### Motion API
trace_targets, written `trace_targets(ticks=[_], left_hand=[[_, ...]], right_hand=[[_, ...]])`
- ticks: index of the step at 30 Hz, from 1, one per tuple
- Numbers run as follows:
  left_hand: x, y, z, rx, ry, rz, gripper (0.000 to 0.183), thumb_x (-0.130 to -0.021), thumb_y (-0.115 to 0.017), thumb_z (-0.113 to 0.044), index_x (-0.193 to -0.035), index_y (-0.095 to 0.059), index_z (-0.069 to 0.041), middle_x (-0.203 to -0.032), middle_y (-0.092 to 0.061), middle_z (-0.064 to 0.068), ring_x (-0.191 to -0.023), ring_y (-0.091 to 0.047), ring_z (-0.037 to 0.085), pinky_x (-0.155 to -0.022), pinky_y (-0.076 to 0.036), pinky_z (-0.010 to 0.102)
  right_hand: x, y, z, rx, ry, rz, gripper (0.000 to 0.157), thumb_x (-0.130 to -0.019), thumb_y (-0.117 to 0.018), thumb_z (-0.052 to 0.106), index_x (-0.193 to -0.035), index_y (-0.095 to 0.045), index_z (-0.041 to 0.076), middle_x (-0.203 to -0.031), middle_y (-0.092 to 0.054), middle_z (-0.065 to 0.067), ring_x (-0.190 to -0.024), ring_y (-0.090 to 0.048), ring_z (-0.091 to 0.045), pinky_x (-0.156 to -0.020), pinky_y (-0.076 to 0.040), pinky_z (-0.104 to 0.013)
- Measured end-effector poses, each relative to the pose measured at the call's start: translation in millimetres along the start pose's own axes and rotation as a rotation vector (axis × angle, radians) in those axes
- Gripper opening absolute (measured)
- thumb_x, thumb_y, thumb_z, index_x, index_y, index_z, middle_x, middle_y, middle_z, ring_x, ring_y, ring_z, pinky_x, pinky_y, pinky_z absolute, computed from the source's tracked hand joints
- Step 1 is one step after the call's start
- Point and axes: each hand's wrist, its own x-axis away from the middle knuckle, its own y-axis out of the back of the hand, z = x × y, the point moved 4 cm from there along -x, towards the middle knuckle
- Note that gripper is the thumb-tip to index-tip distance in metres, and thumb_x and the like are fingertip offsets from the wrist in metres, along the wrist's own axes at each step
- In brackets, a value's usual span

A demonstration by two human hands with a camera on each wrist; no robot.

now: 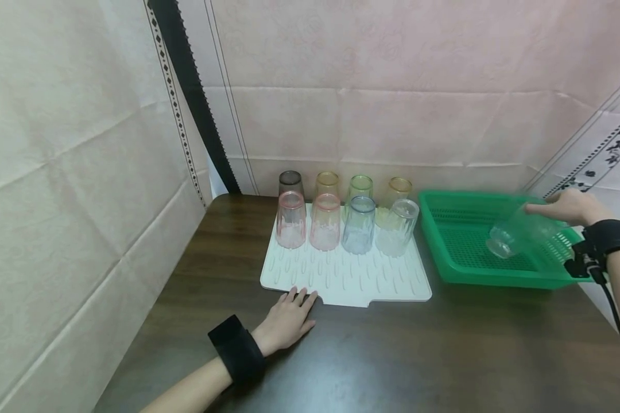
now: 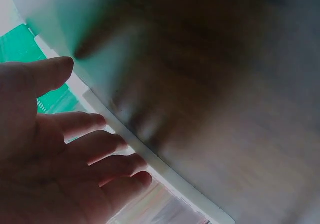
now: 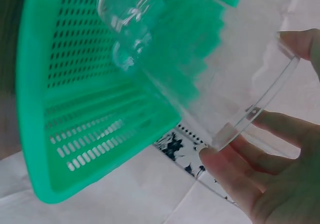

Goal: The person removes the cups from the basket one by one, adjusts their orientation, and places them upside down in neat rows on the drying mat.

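My right hand (image 1: 573, 207) grips a clear glass (image 1: 527, 232) near its rim, fingers on one side and thumb on the other. The glass tilts over the green plastic basket (image 1: 496, 277), base toward the basket's inside, and is slightly blurred. In the right wrist view, the glass (image 3: 240, 59) shows its rim between thumb and fingertips. My left hand (image 1: 287, 322) lies with fingers spread, fingertips at the front edge of the white ribbed draining board (image 1: 336, 281). Upside down on that board stand several glasses in two rows, including a pink one (image 1: 325, 223), a blue one (image 1: 359, 226) and a clear one (image 1: 398, 229).
The back row holds a grey glass (image 1: 291, 180), an amber one (image 1: 327, 182), a green one (image 1: 361, 184) and a yellowish one (image 1: 400, 186). Pale cloth (image 1: 392, 115) hangs behind and beside the dark wooden table (image 1: 418, 355). The basket stands right of the board.
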Motion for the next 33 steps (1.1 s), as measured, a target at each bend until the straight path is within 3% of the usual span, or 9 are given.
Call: trace_targets(ticks=[5,11,17,21,27,33], left_hand=[[-0.1,-0.6,1.2,0.012,0.004,0.008,0.056,-0.097,-0.058,-0.034,-0.144,-0.045,-0.006,-0.142,-0.050,0.021,-0.133,-0.046,0.039,-0.106,-0.043,0.048],[-0.4,-2.2,-0.2,-0.003,-0.001,0.014,0.056,-0.097,-0.058,-0.035,-0.144,-0.044,-0.007,-0.143,-0.050,0.020,-0.133,-0.046,0.038,-0.106,-0.043,0.048],[0.2,-2.8,-1.7,-0.006,0.004,0.024,0.057,-0.097,-0.057,-0.035,-0.145,-0.043,-0.008,-0.144,-0.049,0.020,-0.134,-0.045,0.038,-0.107,-0.042,0.048],[0.9,-2.0,-1.9,-0.009,0.006,0.025,0.057,-0.097,-0.057,-0.035,-0.145,-0.043,-0.008,-0.143,-0.049,0.020,-0.134,-0.045,0.038,-0.107,-0.042,0.048],[1.2,-1.4,-1.3,-0.013,0.012,0.025,0.057,-0.098,-0.056,-0.036,-0.145,-0.043,-0.008,-0.144,-0.048,0.020,-0.134,-0.045,0.038,-0.107,-0.042,0.048],[1.3,-2.5,-1.2,-0.017,0.004,0.011,0.057,-0.098,-0.056,-0.035,-0.145,-0.043,-0.007,-0.143,-0.049,0.021,-0.134,-0.045,0.038,-0.107,-0.042,0.048]], right_hand=[[0,7.3,11,-0.055,0.024,-0.042,0.092,-0.093,-0.046,0.060,-0.129,-0.042,-0.024,-0.107,-0.053,-0.047,-0.076,-0.060,-0.042,-0.062,-0.051,-0.049],[4,5.9,22,-0.121,0.068,-0.033,0.086,-0.094,-0.044,0.058,-0.132,-0.043,-0.018,-0.124,-0.044,-0.048,-0.089,-0.058,-0.051,-0.066,-0.051,-0.050],[4,3.1,28,-0.173,0.076,-0.018,0.084,-0.096,-0.041,0.058,-0.134,-0.043,-0.017,-0.127,-0.042,-0.048,-0.078,-0.066,-0.035,-0.068,-0.053,-0.049],[3,1.9,32,-0.242,0.074,-0.001,0.085,-0.098,-0.034,0.057,-0.134,-0.042,-0.019,-0.129,-0.040,-0.048,-0.085,-0.066,-0.041,-0.072,-0.056,-0.048],[5,3.4,42,-0.320,0.073,-0.008,0.085,-0.099,-0.031,0.056,-0.132,-0.041,-0.023,-0.116,-0.051,-0.045,-0.090,-0.064,-0.043,-0.074,-0.058,-0.043],[3,2.7,49,-0.388,0.078,-0.014,0.080,-0.100,-0.029,0.054,-0.136,-0.042,-0.016,-0.107,-0.062,-0.036,-0.081,-0.066,-0.017,-0.075,-0.059,-0.040]])
